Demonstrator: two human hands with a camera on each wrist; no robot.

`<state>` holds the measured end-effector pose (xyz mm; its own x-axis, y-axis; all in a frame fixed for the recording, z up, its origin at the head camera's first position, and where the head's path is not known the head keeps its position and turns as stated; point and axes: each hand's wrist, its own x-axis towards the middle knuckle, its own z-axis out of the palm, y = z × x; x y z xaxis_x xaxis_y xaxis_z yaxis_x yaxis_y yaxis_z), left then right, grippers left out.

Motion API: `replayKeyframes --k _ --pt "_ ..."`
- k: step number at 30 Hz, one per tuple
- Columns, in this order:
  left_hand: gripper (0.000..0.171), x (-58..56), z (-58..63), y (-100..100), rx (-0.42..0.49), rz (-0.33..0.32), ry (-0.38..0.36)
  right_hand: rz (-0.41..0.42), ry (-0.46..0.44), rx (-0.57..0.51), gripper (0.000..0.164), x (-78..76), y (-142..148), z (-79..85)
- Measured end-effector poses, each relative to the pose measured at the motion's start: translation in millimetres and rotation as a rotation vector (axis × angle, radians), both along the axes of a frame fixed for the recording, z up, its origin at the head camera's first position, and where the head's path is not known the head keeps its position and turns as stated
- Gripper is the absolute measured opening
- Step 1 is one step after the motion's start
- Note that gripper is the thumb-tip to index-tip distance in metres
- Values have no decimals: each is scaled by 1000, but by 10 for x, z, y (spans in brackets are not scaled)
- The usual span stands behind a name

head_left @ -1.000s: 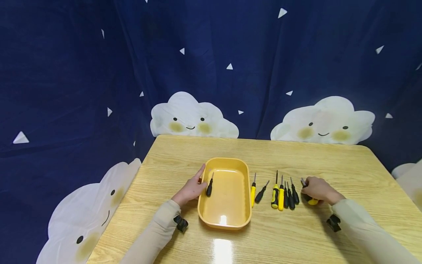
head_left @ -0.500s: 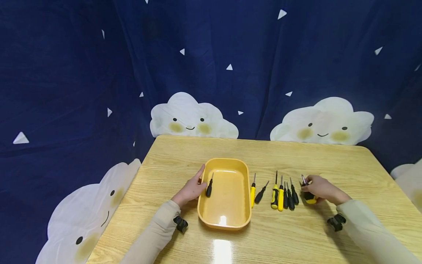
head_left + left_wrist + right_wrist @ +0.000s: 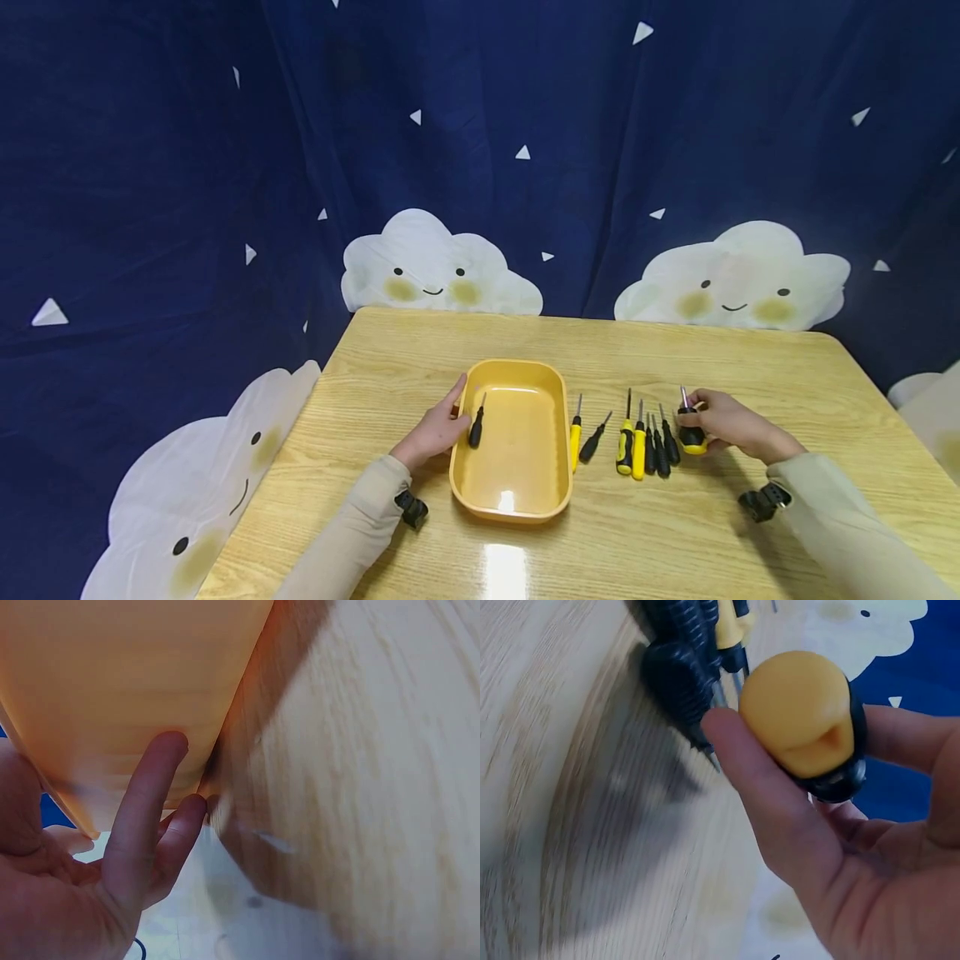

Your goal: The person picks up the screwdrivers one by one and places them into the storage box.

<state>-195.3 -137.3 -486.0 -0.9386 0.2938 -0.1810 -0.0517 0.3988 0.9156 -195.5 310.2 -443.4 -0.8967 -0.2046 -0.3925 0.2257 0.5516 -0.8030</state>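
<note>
My left hand (image 3: 433, 429) is at the left side of a yellow plastic tray (image 3: 517, 508), thumb over the rim and fingers against the outer wall. The left wrist view shows these fingers (image 3: 139, 817) from outside, below the tray wall (image 3: 112, 667). A small black screwdriver (image 3: 476, 430) lies inside the tray, near its left wall. To the right, my right hand (image 3: 738, 427) grips a short, thick black-and-yellow screwdriver (image 3: 692, 433), its shaft pointing away. In the right wrist view its round yellow handle end (image 3: 795, 705) sits between thumb and fingers, raised off the table.
Beside the tray lie a yellow screwdriver (image 3: 575, 442) and a black screwdriver (image 3: 592, 443). Farther right is a row of several more, among them a yellow-and-black screwdriver (image 3: 625, 446) and a black screwdriver (image 3: 671, 446). A dark blue curtain (image 3: 480, 167) hangs behind the wooden table (image 3: 420, 342).
My right hand has lifted the short screwdriver and shifted it slightly left, turning its shaft more directly away. The left hand and tray have stayed in place.
</note>
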Motion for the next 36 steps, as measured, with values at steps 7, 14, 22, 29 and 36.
replayKeyframes --k 7,14,22,29,36 --pt "73 4 10 7 -4 1 -2 8 1 -18 40 7 -92 57" --pt "73 14 22 15 -1 8 -7 19 9 -50 35 4 -227 137" --pt "73 13 27 19 -5 12 1 29 11 -95 35 -25 -404 200" --pt "73 1 12 10 -5 19 -6 46 19 -116 36 -62 -556 249" --pt "73 7 8 10 4 12 -6 60 32 -105 37 -82 -721 290"
